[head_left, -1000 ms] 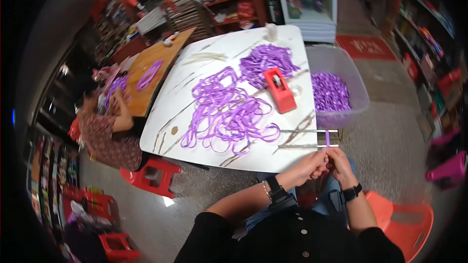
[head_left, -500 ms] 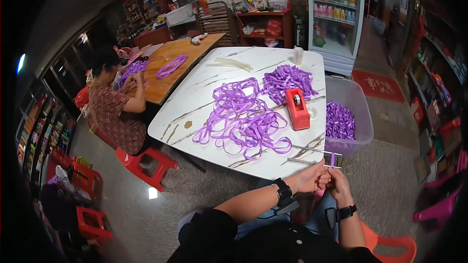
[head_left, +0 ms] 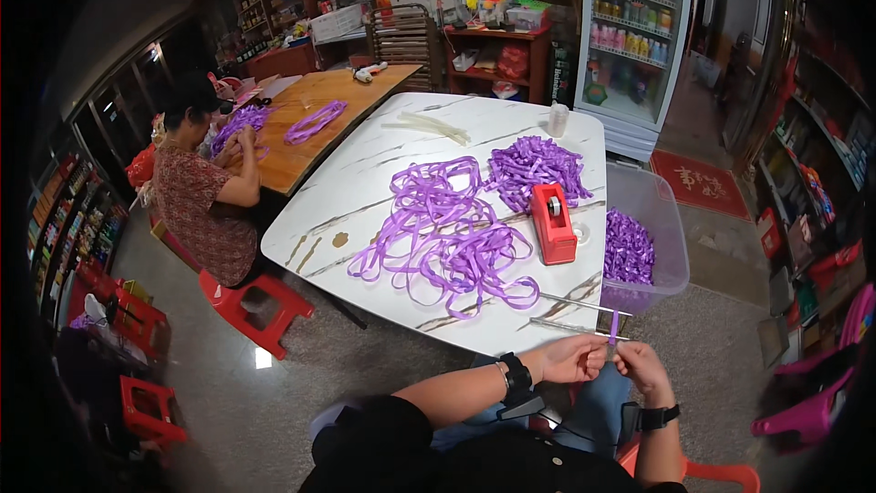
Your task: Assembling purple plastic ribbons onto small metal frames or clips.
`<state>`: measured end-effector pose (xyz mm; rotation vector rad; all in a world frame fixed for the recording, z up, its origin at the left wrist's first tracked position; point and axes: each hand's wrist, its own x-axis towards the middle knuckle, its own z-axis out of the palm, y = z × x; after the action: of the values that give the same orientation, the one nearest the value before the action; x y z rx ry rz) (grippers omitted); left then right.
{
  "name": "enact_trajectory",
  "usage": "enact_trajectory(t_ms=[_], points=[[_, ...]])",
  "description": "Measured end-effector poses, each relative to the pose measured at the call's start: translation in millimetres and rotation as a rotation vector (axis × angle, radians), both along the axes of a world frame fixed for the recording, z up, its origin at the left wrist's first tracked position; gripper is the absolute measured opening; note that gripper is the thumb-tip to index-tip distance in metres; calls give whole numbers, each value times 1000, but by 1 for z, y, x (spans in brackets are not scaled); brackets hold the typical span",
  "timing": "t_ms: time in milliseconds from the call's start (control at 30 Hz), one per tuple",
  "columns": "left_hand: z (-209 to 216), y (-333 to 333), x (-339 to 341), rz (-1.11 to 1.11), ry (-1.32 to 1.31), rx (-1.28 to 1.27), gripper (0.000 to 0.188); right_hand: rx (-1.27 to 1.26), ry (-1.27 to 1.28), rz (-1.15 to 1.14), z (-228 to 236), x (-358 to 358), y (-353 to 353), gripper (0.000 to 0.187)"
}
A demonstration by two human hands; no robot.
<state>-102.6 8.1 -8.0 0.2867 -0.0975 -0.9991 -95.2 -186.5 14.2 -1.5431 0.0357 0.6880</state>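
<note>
Just off the table's near right corner, my left hand and my right hand are both closed in a pinch, fingertips close together. Between them, a short purple ribbon stands up at the ends of two thin metal rods that jut past the table edge. My fingers partly hide its lower end. A loose tangle of purple ribbon spreads over the white marbled table. Behind it lies a pile of short folded purple ribbon pieces, with a red tape dispenser beside it.
A clear plastic bin of purple pieces stands right of the table. Pale sticks and a small clear container lie toward the far side. At the wooden table on the left, a person handles purple ribbon. Red stools stand nearby.
My hands have drawn slightly apart, the right one outward, with the ribbon still between them at the rod ends. The whole view has shifted a little.
</note>
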Motion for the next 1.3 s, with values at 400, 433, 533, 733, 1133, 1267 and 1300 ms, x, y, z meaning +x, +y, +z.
enact_trajectory(t_ms=[400, 433, 533, 733, 1133, 1267, 1300], points=[[20, 13, -11, 41, -58, -44, 18, 43, -1269, 523, 218, -23, 98, 10], [65, 20, -20, 117, -206, 75, 22, 67, -1639, 615, 225, -26, 112, 14], [54, 8, -11, 14, 152, 214, 24, 407, -1534, 941, 257, -51, 143, 14], [17, 2, -7, 58, 8, 101, 8, 1153, -1566, 768, 253, -67, 176, 13], [0, 6, -6, 26, 180, -71, 8, 456, -1083, 144, 229, 19, 113, 8], [11, 7, -3, 31, 74, 19, 14, -29, -806, 336, 195, 97, 128, 15], [12, 5, -3, 40, -4, 39, 12, -143, -775, 394, 182, 113, 127, 17]])
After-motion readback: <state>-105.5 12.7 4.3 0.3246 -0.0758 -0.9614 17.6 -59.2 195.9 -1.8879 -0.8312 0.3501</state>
